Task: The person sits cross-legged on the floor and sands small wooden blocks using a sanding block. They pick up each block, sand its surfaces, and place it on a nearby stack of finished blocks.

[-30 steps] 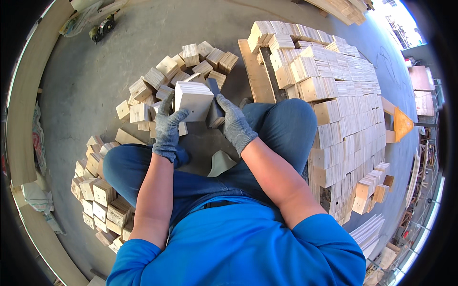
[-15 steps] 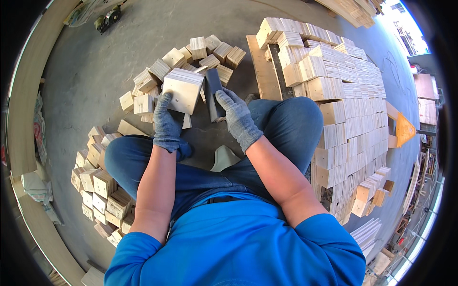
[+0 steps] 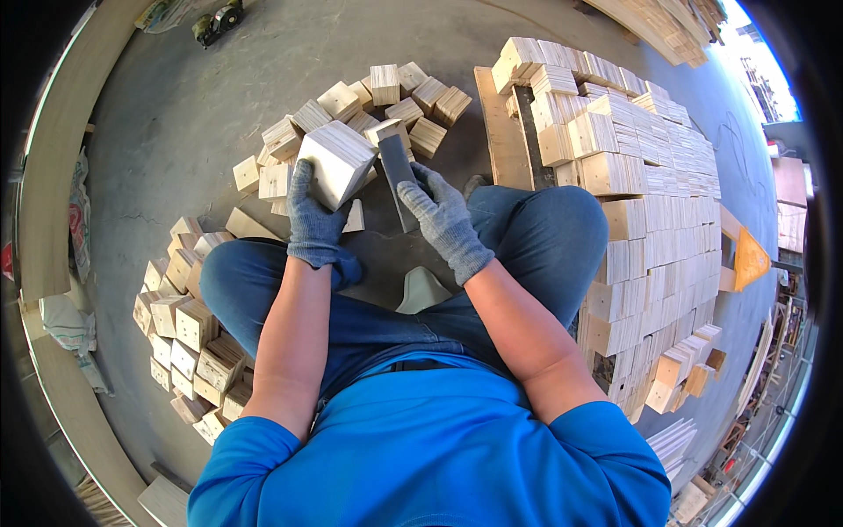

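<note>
Head view: left hand part-curled, gripping pale wooden block, held tilted above grey floor. Right hand closed round dark flat bar, just beside block; contact between them, can't tell from here. Loose blocks beyond; stacked blocks rightward.

Past the right hand, passage runs between loose blocks and plank
</note>
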A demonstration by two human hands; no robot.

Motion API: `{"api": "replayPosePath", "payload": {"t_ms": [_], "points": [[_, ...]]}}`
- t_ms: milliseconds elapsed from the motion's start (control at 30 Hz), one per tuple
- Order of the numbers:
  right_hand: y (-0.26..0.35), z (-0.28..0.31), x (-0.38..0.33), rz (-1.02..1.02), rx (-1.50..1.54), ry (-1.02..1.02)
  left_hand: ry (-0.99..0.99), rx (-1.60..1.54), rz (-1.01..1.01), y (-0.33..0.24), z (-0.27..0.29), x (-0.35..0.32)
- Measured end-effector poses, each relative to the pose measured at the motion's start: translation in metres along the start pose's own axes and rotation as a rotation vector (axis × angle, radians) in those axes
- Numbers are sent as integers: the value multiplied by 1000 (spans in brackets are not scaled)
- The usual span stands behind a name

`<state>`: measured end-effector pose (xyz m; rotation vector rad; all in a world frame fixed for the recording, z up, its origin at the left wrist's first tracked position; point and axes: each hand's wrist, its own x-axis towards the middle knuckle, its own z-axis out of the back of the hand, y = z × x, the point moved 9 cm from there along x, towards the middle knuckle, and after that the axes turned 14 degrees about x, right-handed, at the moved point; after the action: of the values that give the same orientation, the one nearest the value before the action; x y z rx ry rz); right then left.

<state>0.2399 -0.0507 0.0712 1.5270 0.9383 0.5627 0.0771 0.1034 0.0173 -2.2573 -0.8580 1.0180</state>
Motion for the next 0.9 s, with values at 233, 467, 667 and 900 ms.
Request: {"api": "replayPosePath", "payload": {"t_ms": [233,467,667,900], "points": [[15,9,-2,99,-322,-6,75,-30,25,3,-11,0],[39,-1,-25,265,-497,20,63,67,36,15,-6,4],[52,7,-12,319,-613,11,136,208,70,27,-12,0],[39,20,22,122,-596,-16,88,219,155,53,-19,-10]]}}
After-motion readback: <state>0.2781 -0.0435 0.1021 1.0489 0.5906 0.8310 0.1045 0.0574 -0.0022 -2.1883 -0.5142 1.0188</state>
